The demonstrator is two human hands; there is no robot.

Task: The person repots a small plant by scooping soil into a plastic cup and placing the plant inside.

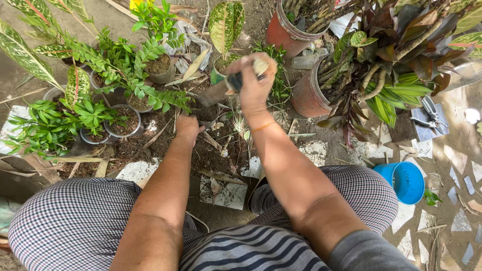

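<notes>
Trowel [221,90] in right hand [253,83] (clenched)

Blue bucket [406,181]; terracotta-red pots [307,95]; checked trousers [75,221]; striped shirt [251,253]; orange wristband [263,126].

Soft, even daylight fills the head view, bright without harshness. Shadows are faint and diffuse; the darkest patch lies between the person's knees and under the leafy pots. At the right edge the pale paving [459,155] is nearly washed out, with a small blown-out white spot. The wide lens bends the scene outward at the corners. The raised right hand [252,80] is slightly smeared by motion, while the foliage and checked trousers [70,221] stay crisp.
</notes>
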